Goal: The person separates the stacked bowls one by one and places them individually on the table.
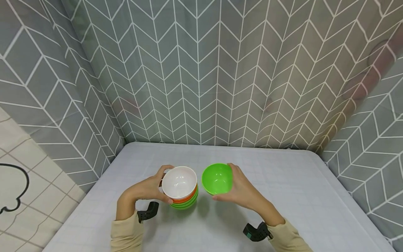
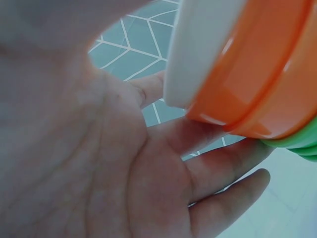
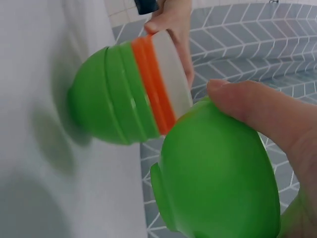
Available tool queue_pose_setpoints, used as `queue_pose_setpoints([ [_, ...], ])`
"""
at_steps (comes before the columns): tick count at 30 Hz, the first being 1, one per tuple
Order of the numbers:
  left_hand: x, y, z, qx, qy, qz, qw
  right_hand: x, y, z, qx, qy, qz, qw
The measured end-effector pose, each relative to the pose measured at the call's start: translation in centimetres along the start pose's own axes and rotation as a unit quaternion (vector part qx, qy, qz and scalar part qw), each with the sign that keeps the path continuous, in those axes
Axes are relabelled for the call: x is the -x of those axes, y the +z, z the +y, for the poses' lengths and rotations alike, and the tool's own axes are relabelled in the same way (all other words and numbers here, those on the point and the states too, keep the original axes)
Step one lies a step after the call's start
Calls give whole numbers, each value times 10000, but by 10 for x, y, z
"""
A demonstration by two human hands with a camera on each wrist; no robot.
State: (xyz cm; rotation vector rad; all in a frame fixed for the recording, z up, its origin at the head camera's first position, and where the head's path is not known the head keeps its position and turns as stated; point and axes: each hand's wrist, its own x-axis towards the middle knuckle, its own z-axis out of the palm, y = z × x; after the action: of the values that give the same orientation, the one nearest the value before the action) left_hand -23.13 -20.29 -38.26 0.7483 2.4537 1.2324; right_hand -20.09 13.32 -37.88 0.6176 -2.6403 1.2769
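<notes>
Near the middle of the table, my left hand [image 1: 146, 188] grips a nested stack of bowls by its upper part, thumb on the near side and fingers around the far side. A white bowl [image 1: 180, 182] tops the stack, orange bowls [image 2: 257, 64] sit beneath it, and green bowls [image 3: 109, 94] form the bottom. Whether the stack's base touches the table cannot be told. To its right, my right hand [image 1: 245, 191] holds a separate green bowl [image 1: 217, 178] above the table, its opening upward, between thumb and fingers. In the right wrist view the right fingers are mostly hidden behind this bowl.
A white cloth covers the table [image 1: 299, 178]. Grey curtains [image 1: 207, 77] with a white chevron pattern stand behind it and on both sides. At the left lies a light tiled surface [image 1: 37, 189] with a black outline drawing. Each wrist wears a black camera mount [image 1: 256, 232].
</notes>
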Motion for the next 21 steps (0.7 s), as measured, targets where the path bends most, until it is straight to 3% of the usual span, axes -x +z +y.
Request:
queue_pose_setpoints([
  [14, -1, 0, 0, -30, -107, -30, 9999, 14, 10, 36, 462, 442, -113, 9979],
  [21, 0, 0, -1, -122, -109, 2, 9999, 18, 11, 45, 509, 397, -230, 9976],
])
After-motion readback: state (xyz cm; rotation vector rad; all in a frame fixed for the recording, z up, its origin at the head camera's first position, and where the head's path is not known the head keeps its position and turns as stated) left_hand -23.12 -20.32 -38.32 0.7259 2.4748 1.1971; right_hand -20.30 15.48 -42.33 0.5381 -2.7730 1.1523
